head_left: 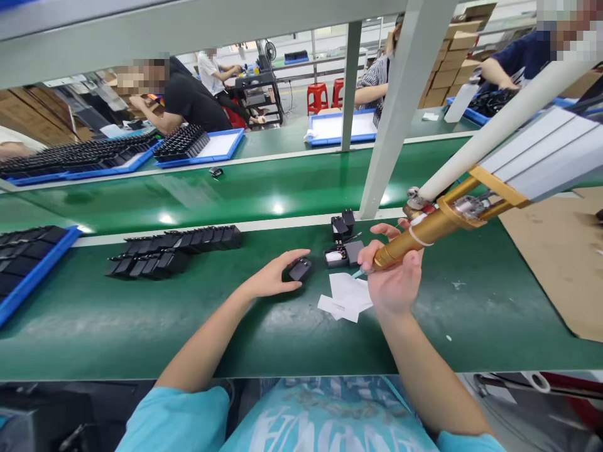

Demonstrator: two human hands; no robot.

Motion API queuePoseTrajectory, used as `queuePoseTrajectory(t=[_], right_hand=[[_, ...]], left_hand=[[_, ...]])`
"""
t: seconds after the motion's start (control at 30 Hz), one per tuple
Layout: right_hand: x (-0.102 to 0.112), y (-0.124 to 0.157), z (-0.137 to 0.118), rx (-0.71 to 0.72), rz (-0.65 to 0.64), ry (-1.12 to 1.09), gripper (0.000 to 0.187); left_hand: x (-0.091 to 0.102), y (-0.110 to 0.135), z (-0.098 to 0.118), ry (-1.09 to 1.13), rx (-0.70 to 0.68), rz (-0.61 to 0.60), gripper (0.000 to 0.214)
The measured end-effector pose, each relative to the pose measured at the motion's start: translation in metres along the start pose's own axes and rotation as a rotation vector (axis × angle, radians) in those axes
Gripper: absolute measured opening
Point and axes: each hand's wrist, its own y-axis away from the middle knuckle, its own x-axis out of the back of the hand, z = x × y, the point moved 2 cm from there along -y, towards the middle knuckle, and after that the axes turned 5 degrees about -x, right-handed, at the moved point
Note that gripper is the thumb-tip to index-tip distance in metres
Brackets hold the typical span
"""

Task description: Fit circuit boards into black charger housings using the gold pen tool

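Note:
My left hand rests on the green table with its fingers curled over a small black part. My right hand grips a hanging gold-coloured tool, whose tip points down-left toward an open black case with a white insert. A second black part stands just behind that case. White paper slips lie beneath my right hand.
Rows of black parts lie left of centre, and a blue tray sits at the far left. A green conveyor belt runs behind a grey post. Cardboard lies at right. Other people work across the belt.

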Motion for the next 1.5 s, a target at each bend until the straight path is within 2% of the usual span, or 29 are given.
queuePoseTrajectory(t=[0.13,0.33,0.4,0.5,0.6,0.67,0.73,0.8,0.9,1.07,1.23,1.37,1.5], right_hand=[[0.0,0.0,0.001,0.018,0.0,0.007,0.03],[-0.007,-0.003,0.004,-0.003,0.0,-0.009,0.032],[-0.012,-0.004,0.006,-0.018,-0.003,-0.019,0.032],[-0.023,-0.005,0.009,-0.05,-0.016,-0.031,0.035],[-0.036,-0.007,0.014,-0.077,-0.03,-0.056,0.038],[-0.045,-0.009,0.018,-0.096,-0.036,-0.071,0.037],[-0.054,-0.012,0.022,-0.114,-0.05,-0.082,0.036],[-0.063,-0.014,0.026,-0.123,-0.07,-0.098,0.035],[-0.072,-0.016,0.03,-0.126,-0.096,-0.133,0.035],[-0.078,-0.016,0.032,-0.117,-0.098,-0.15,0.037],[-0.078,-0.014,0.032,-0.109,-0.122,-0.153,0.033],[-0.078,-0.014,0.031,-0.09,-0.094,-0.125,0.031],[-0.078,-0.015,0.031,-0.097,-0.093,-0.125,0.031]], left_hand=[[-0.013,0.005,-0.008,0.127,0.065,0.17,0.06],[-0.024,0.003,-0.027,0.548,0.171,0.371,0.055],[-0.026,0.003,-0.027,0.572,0.2,0.418,0.046],[-0.028,0.006,-0.02,0.331,0.162,0.415,0.038],[-0.035,0.009,-0.012,-0.07,0.097,0.35,0.052],[-0.04,0.009,-0.008,-0.227,0.114,0.329,0.05],[-0.043,0.008,-0.004,-0.25,0.153,0.34,0.038],[-0.041,0.008,0.003,-0.202,0.171,0.378,0.034],[-0.03,0.011,0.017,-0.159,0.162,0.488,0.035],[-0.013,0.018,0.032,-0.217,0.098,0.631,0.028],[-0.009,0.021,0.04,-0.263,0.038,0.655,0.028],[-0.01,0.022,0.044,-0.28,-0.009,0.659,0.028],[-0.011,0.021,0.044,-0.282,-0.004,0.653,0.028]])
